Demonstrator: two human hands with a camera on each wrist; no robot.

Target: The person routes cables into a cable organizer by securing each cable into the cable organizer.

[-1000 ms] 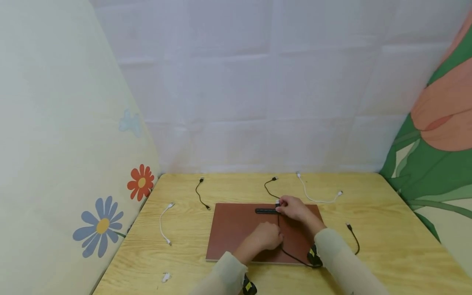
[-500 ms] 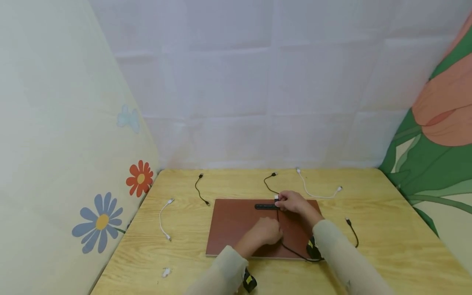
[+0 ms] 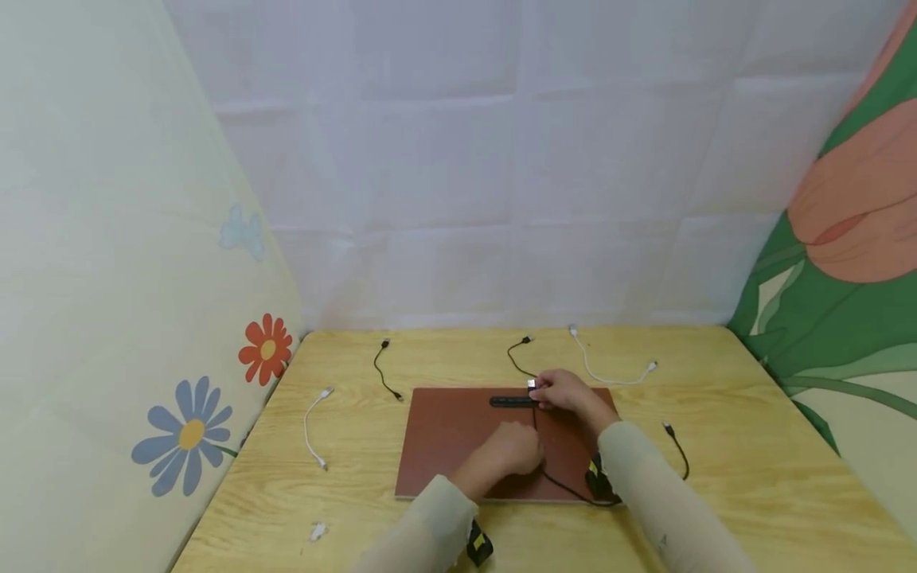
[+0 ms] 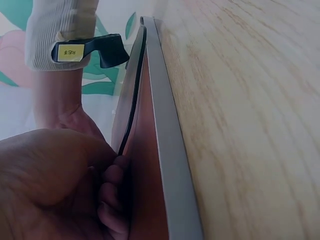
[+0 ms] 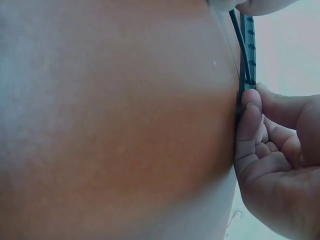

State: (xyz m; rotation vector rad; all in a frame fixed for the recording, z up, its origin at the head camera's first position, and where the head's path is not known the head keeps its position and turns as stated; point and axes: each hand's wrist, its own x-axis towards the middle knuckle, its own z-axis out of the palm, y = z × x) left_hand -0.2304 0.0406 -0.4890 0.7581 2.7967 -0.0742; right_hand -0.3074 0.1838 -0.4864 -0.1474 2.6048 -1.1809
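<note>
A black slotted cable holder (image 3: 507, 402) lies along the far edge of a reddish-brown board (image 3: 430, 446). At its right end, my right hand (image 3: 562, 391) pinches a black USB cable just below its metal plug (image 3: 532, 384), which points up. Nearer the board's front, curled fingers of my left hand (image 3: 512, 447) hold the same cable (image 3: 566, 487) lower down. In the right wrist view the cable (image 5: 241, 40) runs from my left hand to a slot of the holder (image 5: 251, 50); my right fingertips hide the end there. The left wrist view shows the cable (image 4: 135, 95) leaving my left fingers.
Short cables lie round the board: a white one (image 3: 306, 430) at left, black ones (image 3: 383, 372) (image 3: 514, 358) behind, another white one (image 3: 595, 374) at back right, and a black end (image 3: 677, 446) at right. A small white piece (image 3: 318, 531) sits front left.
The head view has shifted slightly. Both hands keep nearly the same place over the board, and the right hand still pinches the cable by its plug.
</note>
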